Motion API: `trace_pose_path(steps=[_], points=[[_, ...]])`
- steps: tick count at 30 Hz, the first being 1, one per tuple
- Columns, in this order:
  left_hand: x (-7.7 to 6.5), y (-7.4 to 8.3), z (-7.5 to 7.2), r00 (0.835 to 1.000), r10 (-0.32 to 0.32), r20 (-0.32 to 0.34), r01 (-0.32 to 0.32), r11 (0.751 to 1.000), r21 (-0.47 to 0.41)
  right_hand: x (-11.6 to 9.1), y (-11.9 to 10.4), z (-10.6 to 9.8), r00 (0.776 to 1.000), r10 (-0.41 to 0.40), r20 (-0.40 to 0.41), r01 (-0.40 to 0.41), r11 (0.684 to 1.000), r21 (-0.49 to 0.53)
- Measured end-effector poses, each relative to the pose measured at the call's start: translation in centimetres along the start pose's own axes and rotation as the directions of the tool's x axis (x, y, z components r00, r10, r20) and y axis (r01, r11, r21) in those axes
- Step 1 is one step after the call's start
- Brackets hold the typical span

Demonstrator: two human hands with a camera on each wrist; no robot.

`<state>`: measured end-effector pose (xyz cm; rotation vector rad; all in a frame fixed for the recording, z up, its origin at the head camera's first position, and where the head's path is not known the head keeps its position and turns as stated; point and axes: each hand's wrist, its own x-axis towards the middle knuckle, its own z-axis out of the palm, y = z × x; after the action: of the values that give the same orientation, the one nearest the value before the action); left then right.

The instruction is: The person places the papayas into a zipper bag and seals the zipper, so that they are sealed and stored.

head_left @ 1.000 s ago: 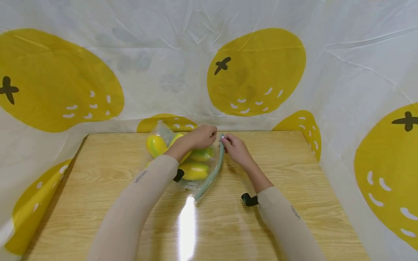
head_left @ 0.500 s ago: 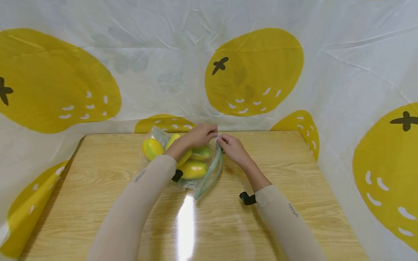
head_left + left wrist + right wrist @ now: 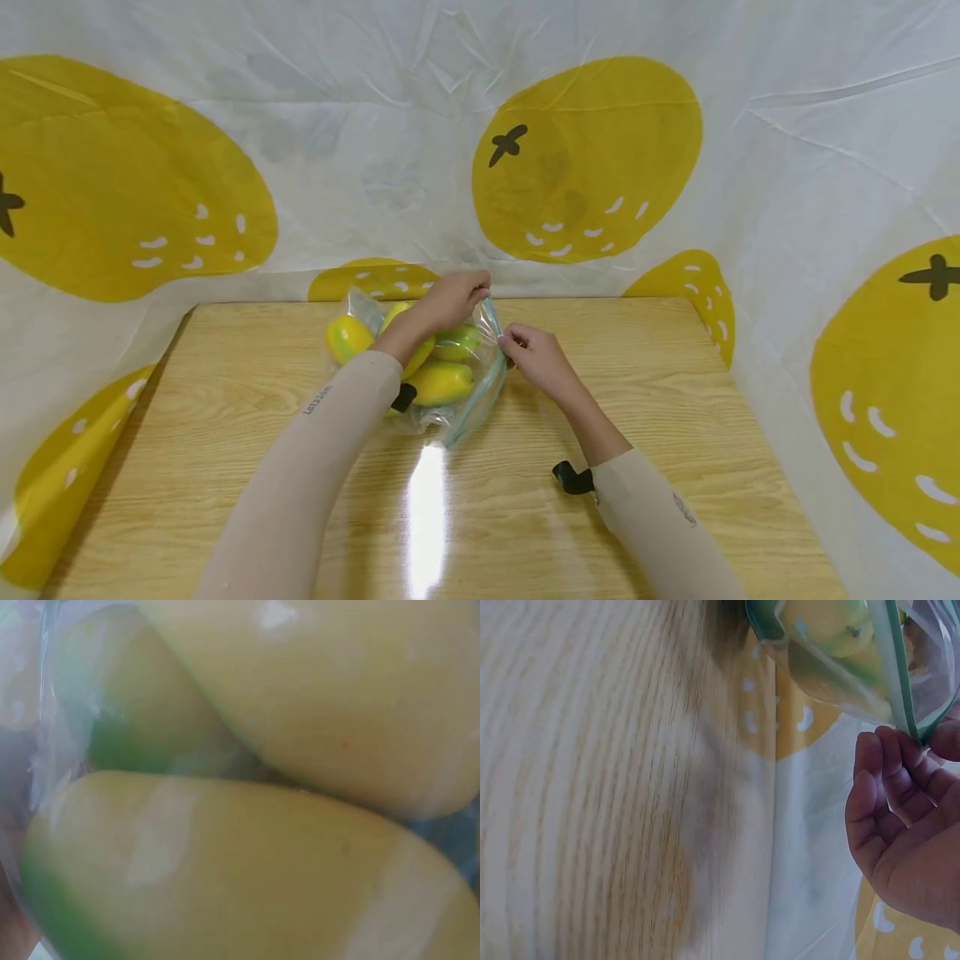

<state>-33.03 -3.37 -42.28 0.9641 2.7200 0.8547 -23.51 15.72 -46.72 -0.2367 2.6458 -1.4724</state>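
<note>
A clear zip bag [image 3: 487, 315] with a green zip edge [image 3: 483, 404] lies on its side, holding several yellow-green mangoes [image 3: 442, 383]. At its far corner, my left hand [image 3: 454, 298] pinches the end of the zip edge. Partway along the same edge, my right hand [image 3: 538, 358] pinches it between thumb and fingertips, with a small white piece right at the fingers. The right wrist view shows the right hand [image 3: 907, 832] pinching where green strips meet. Mangoes [image 3: 240, 855] under the plastic fill the left wrist view.
The bag lies on a wood-grain table [image 3: 645, 517] near its back edge. A white curtain with yellow fruit prints [image 3: 592, 158] hangs behind and at both sides. Black wrist mounts [image 3: 573, 477] stick out below the sleeves.
My right hand has slid from the far end of the zip edge toward me, away from the left hand. My left hand has come to grip the far corner.
</note>
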Motion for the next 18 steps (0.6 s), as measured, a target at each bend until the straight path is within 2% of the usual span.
trace_pose_path(steps=[4,11,18], points=[[0.2,-0.2,-0.5,0.999,-0.024,-0.028,0.025,0.999,0.024,-0.9,-0.2,0.3,1.000,-0.001,0.002,0.001,1.000,-0.002],[0.4,-1.2,-1.3,0.995,-0.068,-0.074,0.068,0.998,0.007,-3.2,-0.1,0.9,0.999,0.009,0.042,-0.010,1.000,0.001],[0.0,-2.6,-1.1,0.983,-0.119,-0.140,0.116,0.993,-0.026,-5.5,0.9,1.4,0.995,0.009,0.100,-0.009,1.000,-0.002]])
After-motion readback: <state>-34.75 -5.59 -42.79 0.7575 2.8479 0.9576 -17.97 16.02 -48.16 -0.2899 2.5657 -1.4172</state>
